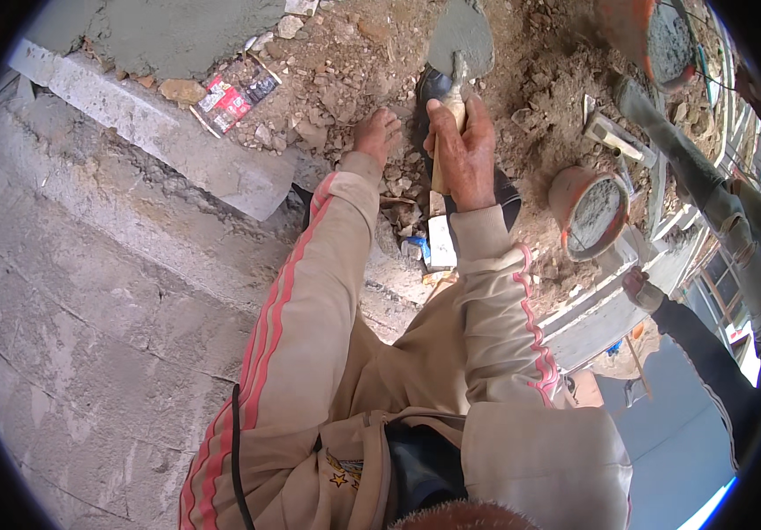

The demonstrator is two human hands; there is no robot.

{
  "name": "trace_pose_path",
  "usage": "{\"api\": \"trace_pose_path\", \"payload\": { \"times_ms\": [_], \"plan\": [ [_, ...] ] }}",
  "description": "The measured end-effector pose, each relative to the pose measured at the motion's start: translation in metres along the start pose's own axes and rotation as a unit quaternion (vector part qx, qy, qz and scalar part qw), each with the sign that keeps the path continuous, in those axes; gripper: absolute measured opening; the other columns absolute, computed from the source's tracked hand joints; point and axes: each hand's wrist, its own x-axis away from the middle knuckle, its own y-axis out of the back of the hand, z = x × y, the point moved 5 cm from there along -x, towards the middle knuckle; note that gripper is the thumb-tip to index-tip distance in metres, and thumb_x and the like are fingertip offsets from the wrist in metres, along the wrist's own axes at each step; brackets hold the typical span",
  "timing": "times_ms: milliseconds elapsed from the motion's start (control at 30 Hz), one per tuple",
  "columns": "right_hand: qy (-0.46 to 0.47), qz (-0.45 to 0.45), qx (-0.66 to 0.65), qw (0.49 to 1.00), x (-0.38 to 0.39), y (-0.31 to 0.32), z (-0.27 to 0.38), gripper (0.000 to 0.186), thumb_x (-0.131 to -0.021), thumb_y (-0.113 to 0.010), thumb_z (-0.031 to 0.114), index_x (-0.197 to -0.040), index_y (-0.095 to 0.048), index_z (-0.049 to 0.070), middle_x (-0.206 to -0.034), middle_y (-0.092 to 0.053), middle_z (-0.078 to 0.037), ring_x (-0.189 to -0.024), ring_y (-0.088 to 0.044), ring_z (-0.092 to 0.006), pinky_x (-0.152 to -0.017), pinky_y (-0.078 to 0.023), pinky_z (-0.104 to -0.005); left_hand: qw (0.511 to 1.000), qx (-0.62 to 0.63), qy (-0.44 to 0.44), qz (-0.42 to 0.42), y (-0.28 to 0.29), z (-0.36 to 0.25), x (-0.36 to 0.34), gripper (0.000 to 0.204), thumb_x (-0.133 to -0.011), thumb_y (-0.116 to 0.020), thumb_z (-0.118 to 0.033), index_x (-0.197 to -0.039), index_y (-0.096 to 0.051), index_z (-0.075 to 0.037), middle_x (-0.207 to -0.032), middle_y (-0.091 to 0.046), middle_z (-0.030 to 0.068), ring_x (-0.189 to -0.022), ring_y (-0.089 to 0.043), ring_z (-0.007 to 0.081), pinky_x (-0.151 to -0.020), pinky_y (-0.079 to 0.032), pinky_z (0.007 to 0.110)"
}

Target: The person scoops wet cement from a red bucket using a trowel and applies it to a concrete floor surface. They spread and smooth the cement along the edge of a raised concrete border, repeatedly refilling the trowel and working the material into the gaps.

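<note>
Right hand (464,150): gripping trowel (463,37).
Left hand (377,138): curling left of trowel, contents unclear.
Rubble (338,95): possibly unsteadying shoe (433,86) if shifting.

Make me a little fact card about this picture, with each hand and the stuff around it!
Right hand: gripping the trowel by its handle
Trowel: blade pointing away from the person
Left hand: by the stones, fingers bent; nothing seen in it
Near bucket: orange, grey mix inside
Far bucket: also orange, grey mix inside
Packet: red and crumpled
Co-worker's hand: right side, dark sleeve
</note>
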Motion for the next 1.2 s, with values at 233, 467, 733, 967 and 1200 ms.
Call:
{"api": "trace_pose_path", "payload": {
  "times_ms": [233, 467, 733, 967, 1200],
  "plan": [
    [-0.083, -0.006, -0.032, 0.996, 0.0, 0.027, -0.016, 0.021, -0.096, -0.066, 0.025, -0.094, -0.054, 0.008, -0.071, -0.055, 0.001, -0.057, -0.054, -0.0077, -0.051, -0.043, -0.0231, 0.985, 0.168, -0.024, 0.006, -0.034, -0.005, -0.058, 0.05, -0.107, -0.037, -0.034, -0.15, -0.032, -0.008, -0.153, -0.04, 0.0106, -0.139, -0.041, 0.0266, -0.113, -0.037, 0.046],
    [-0.087, 0.039, -0.033, 0.995, 0.002, 0.02, -0.013, 0.019, -0.097, -0.065, 0.023, -0.094, -0.054, 0.008, -0.069, -0.054, 0.001, -0.057, -0.053, -0.0074, -0.051, -0.041, -0.0232, 0.966, 0.258, -0.025, -0.026, -0.02, 0.001, -0.043, 0.052, -0.097, -0.059, -0.04, -0.137, -0.044, -0.01, -0.13, -0.051, 0.0089, -0.125, -0.052, 0.0255, -0.109, -0.041, 0.046],
    [-0.104, 0.024, -0.032, 0.994, 0.002, 0.026, -0.007, 0.019, -0.096, -0.065, 0.021, -0.101, -0.055, 0.006, -0.07, -0.053, 0.001, -0.056, -0.052, -0.0064, -0.048, -0.043, -0.023, 1.0, 0.027, -0.01, 0.006, -0.012, -0.026, 0.026, 0.046, -0.089, -0.069, -0.028, -0.125, -0.05, -0.007, -0.118, -0.057, 0.0109, -0.101, -0.065, 0.0277, -0.09, -0.056, 0.041],
    [-0.069, 0.047, -0.026, 0.996, 0.001, 0.014, -0.003, 0.023, -0.097, -0.065, 0.027, -0.089, -0.053, 0.008, -0.071, -0.054, 0.0, -0.055, -0.055, -0.0094, -0.048, -0.043, -0.0241, 0.988, -0.049, -0.144, -0.015, 0.062, -0.085, 0.087, 0.031, -0.097, -0.064, -0.024, -0.12, -0.054, -0.005, -0.113, -0.063, 0.0089, -0.095, -0.068, 0.0232, -0.085, -0.058, 0.034],
    [-0.077, 0.058, -0.012, 0.995, 0.003, 0.007, -0.003, 0.025, -0.096, -0.066, 0.028, -0.089, -0.052, 0.008, -0.071, -0.054, 0.0, -0.056, -0.055, -0.0094, -0.048, -0.044, -0.024, 0.979, 0.014, -0.196, -0.055, 0.068, -0.138, 0.093, 0.034, -0.097, -0.065, -0.033, -0.119, -0.055, -0.01, -0.112, -0.064, 0.0097, -0.094, -0.068, 0.0224, -0.083, -0.056, 0.037]
  ]
}}
